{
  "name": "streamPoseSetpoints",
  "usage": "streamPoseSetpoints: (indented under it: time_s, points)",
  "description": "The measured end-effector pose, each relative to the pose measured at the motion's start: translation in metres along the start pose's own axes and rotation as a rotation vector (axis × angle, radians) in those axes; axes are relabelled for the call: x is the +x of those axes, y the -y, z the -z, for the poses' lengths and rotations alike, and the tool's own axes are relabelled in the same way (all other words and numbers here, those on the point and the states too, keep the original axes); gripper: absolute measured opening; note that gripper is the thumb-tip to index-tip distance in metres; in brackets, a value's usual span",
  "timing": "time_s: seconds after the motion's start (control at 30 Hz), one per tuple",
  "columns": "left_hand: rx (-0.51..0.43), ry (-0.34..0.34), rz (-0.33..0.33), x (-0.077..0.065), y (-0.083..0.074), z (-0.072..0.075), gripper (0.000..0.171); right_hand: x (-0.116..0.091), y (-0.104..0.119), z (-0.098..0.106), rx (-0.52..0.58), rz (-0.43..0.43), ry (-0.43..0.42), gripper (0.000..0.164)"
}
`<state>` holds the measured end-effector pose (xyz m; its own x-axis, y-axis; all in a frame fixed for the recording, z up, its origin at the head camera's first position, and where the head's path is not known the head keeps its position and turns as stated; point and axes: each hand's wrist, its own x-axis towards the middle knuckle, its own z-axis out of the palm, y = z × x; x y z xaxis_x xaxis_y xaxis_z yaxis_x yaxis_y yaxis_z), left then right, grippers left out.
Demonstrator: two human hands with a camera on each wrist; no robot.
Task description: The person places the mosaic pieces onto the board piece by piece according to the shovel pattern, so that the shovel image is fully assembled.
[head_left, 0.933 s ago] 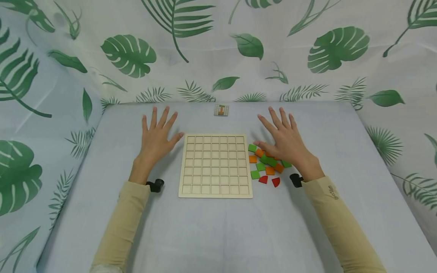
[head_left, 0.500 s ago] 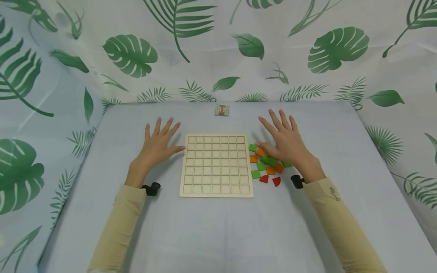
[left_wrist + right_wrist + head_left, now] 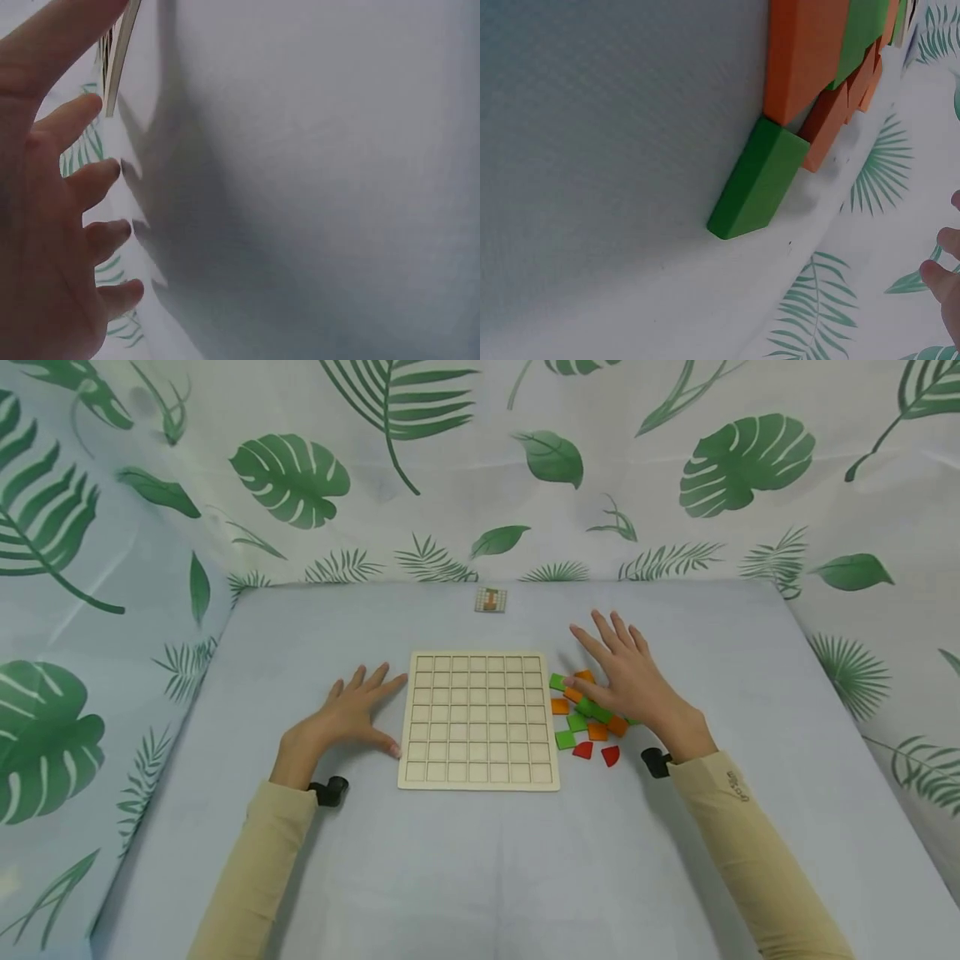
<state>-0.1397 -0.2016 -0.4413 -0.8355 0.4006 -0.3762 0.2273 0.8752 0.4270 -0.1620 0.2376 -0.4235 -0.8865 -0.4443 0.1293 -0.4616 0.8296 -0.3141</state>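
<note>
And there goes the left side: the wooden grid board (image 3: pixel 477 715) lies flat where it was, near the middle of the desk (image 3: pixel 480 877), but the left hand (image 3: pixel 341 718) has drawn back and turned, bringing index finger and thumb to the board's left edge. Its fingers are well spread, thumb wide, gripping nothing; whether the tips actually touch the wood can't be told. For the work, that looks like a good place to steady the board. The right hand (image 3: pixel 633 681), meanwhile, has barely shifted: fingers loosely apart, nothing seen in hold, poised above the pieces.

Round about, leaf-printed cloth (image 3: pixel 450 518) rises behind the desk. Just beside the board's right edge sits the jumble, orange tiles (image 3: pixel 560 707) and green tiles (image 3: pixel 565 740) bunched together, some overlapping. A small printed card (image 3: pixel 491 600) lies beyond the board's far edge. Smallest of the lot, red quarter-round pieces (image 3: pixel 611 756) lie at the pile's near side. The snag: the right hand hides part of that pile from the head view, and the overlaps could make a single tile awkward to lift.
</note>
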Motion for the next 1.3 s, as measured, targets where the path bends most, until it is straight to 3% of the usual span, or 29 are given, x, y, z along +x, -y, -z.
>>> streamPoseSetpoints:
  time_s: [0.3,0.67,1.3]
  points:
    - [0.008,0.032,-0.004,-0.007,-0.010,-0.009,0.134,0.001,-0.002,0.000,0.023,-0.016,0.025,0.074]
    - [0.040,0.011,-0.002,-0.010,-0.014,-0.017,0.137,0.004,-0.001,-0.003,0.106,-0.087,0.153,0.061]
    - [0.032,0.002,0.014,-0.008,-0.015,-0.018,0.136,0.013,-0.001,-0.016,0.108,-0.068,0.226,0.044]
